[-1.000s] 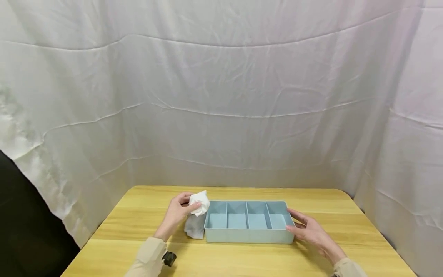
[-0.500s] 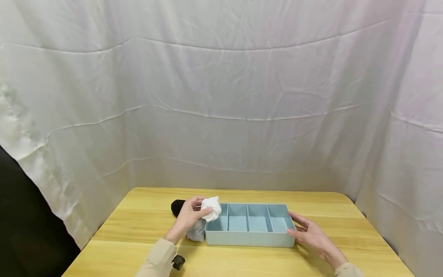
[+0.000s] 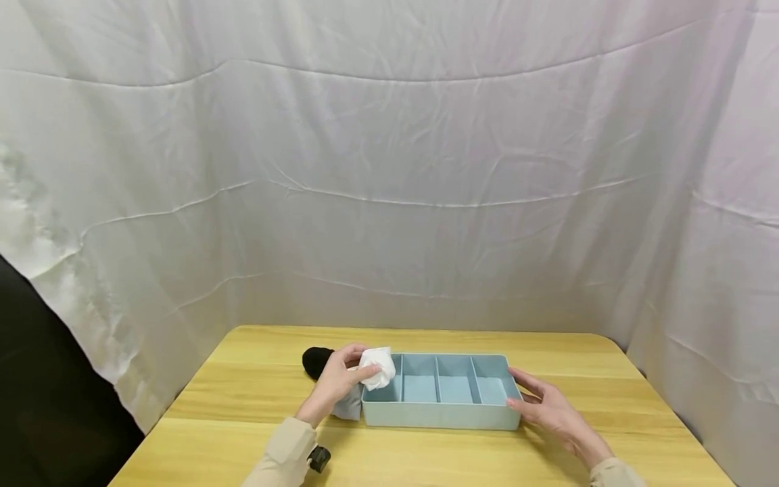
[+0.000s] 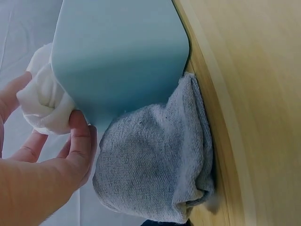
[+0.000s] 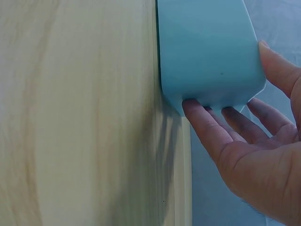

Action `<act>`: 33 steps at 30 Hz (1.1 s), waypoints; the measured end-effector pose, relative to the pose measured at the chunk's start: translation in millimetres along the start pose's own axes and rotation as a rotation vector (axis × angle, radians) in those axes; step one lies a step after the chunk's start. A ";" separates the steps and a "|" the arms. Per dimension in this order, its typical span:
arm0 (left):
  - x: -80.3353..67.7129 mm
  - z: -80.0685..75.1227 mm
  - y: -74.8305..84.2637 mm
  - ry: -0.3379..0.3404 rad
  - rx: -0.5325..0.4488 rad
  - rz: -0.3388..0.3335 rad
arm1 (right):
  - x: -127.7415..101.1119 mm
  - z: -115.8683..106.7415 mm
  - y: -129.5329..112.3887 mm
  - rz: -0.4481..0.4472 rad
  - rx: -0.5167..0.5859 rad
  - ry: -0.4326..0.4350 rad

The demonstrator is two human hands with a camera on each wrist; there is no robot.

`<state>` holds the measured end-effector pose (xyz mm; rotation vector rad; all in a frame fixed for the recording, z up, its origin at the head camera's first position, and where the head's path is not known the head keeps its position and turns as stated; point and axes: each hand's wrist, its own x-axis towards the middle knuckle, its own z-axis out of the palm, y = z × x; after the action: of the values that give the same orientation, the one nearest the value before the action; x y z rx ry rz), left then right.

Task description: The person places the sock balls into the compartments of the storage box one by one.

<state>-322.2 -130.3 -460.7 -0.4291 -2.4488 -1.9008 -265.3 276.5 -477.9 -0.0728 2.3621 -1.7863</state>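
Your left hand [image 3: 337, 383] moved the white sock [image 3: 376, 376] over the tray [image 3: 443, 417] — fingers pinching it, not dropped yet; right hand [image 3: 548, 408] flat on the tray's end.

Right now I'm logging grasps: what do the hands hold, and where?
Left hand pinches the white rolled sock around its bundle. Right hand only rests against the blue tray's end.

Your left hand [image 3: 337, 382] covers most of the grey sock [image 3: 349, 404] and the near end of the black bundle [image 3: 316, 360]. In your right wrist view, the tray [image 5: 207, 52] runs off the top edge.
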 end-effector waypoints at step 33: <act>-13.5 -37.2 -10.5 0.134 0.039 -0.045 | -1.7 -1.4 -2.3 0.012 -0.021 0.002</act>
<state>-317.4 -170.8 -463.4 -0.2393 -2.4240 -1.8300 -264.0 277.4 -475.2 -0.0597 2.3776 -1.7578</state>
